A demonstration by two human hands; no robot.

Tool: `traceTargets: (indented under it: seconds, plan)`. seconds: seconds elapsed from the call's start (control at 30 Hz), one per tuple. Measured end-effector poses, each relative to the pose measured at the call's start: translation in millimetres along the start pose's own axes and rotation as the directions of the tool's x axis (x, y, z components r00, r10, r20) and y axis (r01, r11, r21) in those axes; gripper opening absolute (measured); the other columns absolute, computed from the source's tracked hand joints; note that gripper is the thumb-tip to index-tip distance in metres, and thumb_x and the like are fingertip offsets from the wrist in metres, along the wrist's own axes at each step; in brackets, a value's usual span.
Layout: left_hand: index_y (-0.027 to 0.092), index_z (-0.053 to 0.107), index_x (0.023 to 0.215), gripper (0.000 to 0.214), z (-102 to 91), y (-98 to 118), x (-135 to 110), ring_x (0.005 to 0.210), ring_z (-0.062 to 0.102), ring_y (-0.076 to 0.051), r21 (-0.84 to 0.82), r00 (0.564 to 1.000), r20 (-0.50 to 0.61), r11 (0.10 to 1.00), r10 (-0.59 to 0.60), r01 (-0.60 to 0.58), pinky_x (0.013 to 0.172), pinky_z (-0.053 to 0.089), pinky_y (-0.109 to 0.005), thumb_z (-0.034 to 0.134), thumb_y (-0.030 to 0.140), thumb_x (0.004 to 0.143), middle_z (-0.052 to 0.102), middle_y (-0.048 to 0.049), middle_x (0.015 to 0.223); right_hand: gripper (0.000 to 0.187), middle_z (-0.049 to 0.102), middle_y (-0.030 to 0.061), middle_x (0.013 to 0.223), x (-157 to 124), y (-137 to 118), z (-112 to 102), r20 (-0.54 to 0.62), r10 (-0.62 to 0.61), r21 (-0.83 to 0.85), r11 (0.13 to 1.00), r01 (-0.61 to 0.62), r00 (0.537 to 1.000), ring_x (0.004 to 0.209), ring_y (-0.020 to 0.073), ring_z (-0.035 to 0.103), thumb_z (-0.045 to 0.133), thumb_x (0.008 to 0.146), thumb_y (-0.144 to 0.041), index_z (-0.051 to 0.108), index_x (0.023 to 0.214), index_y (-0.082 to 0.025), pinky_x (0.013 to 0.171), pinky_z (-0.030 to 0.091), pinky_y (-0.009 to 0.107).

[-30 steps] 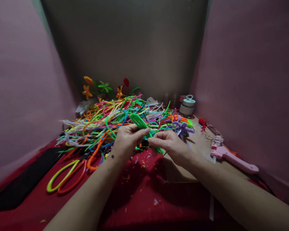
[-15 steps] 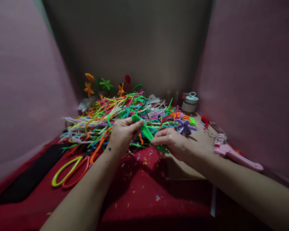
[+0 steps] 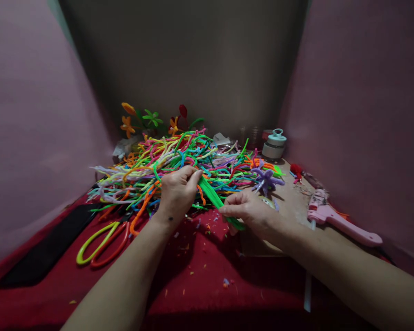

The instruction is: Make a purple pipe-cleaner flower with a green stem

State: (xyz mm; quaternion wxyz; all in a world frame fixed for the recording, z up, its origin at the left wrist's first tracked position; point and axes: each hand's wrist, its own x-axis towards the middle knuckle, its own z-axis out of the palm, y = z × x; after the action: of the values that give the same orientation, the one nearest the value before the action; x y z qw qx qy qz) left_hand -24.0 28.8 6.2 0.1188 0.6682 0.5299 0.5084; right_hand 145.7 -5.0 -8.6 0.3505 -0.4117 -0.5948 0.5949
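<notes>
A bright green pipe-cleaner leaf stretches slantwise between my two hands, above the red cloth. My left hand pinches its upper end, thumb on top. Lower down, my right hand grips it between thumb and fingers, and the green tip pokes out below. Just behind both hands lies a heaped pile of coloured pipe cleaners. A purple pipe-cleaner flower rests on the board beyond my right hand.
Scissors with yellow and red handles and a black flat strip lie at left. A pink glue gun sits at right on a brown board. Behind are a lidded jar and finished flowers. Scraps dot the red cloth.
My left hand has rolled over slightly, now covering the leaf's upper tip that stuck out before. My right hand has dropped a little and shifted right, still gripping the leaf.
</notes>
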Motion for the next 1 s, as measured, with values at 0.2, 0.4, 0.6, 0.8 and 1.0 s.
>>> traceTargets:
  seconds: [0.2, 0.4, 0.6, 0.8, 1.0]
  plan:
    - [0.017, 0.063, 0.072, 0.022, 0.2, 1, 1, 0.05, 0.044, -0.01, -0.129, 0.996, 0.065, 0.989, -0.059, 0.067, 0.049, 0.034, -0.021, 0.056, 0.038, 0.075, 0.049, 0.0025, 0.056, 0.022, 0.041, -0.0056, 0.04, 2, 1, -1, -0.036, 0.017, 0.028, 0.999, -0.016, 0.999, 0.039, 0.0067, 0.032, 0.062, 0.061, -0.026, 0.049, 0.046, -0.017, 0.043, 0.022, 0.024]
    - [0.017, 0.049, 0.066, 0.031, 6.1, 6, 0, 0.036, 0.027, -0.003, -0.54, 0.872, 0.445, 0.717, -0.202, 0.442, 0.036, 0.019, -0.019, 0.059, 0.046, 0.073, 0.04, 0.0072, 0.052, 0.025, 0.042, -0.0048, 0.045, 10, 5, -8, -0.105, -0.1, -0.044, 0.994, 0.096, 0.989, 0.043, 0.007, 0.034, 0.061, 0.067, -0.031, 0.05, 0.05, -0.016, 0.045, 0.025, 0.023]
    - [0.017, 0.042, 0.058, 0.033, 16.8, 4, -9, 0.035, 0.026, -0.003, -0.541, 0.826, 0.533, 0.676, -0.186, 0.501, 0.036, 0.017, -0.02, 0.066, 0.037, 0.07, 0.031, 0.0091, 0.042, 0.028, 0.041, -0.0053, 0.044, 14, 11, -8, -0.123, -0.152, -0.128, 0.982, 0.137, 0.981, 0.041, 0.0066, 0.034, 0.057, 0.071, -0.031, 0.046, 0.049, -0.017, 0.043, 0.025, 0.022]
    - [0.018, 0.044, 0.061, 0.032, 25.6, 3, -13, 0.033, 0.019, -0.002, -0.549, 0.765, 0.594, 0.57, -0.249, 0.612, 0.035, 0.009, -0.021, 0.07, 0.037, 0.065, 0.026, 0.0106, 0.041, 0.029, 0.039, -0.005, 0.046, 16, 18, -8, -0.125, -0.265, -0.343, 0.916, 0.209, 0.956, 0.046, 0.0078, 0.033, 0.053, 0.074, -0.029, 0.044, 0.049, -0.017, 0.046, 0.025, 0.022]
    - [0.018, 0.045, 0.063, 0.03, 20.1, 3, -9, 0.033, 0.019, -0.003, -0.598, 0.793, 0.554, 0.542, -0.252, 0.59, 0.035, 0.012, -0.019, 0.07, 0.035, 0.066, 0.027, 0.0109, 0.042, 0.03, 0.037, -0.0051, 0.046, 14, 18, -6, -0.108, -0.257, -0.395, 0.897, 0.195, 0.96, 0.047, 0.0082, 0.032, 0.053, 0.074, -0.029, 0.043, 0.049, -0.018, 0.046, 0.023, 0.022]
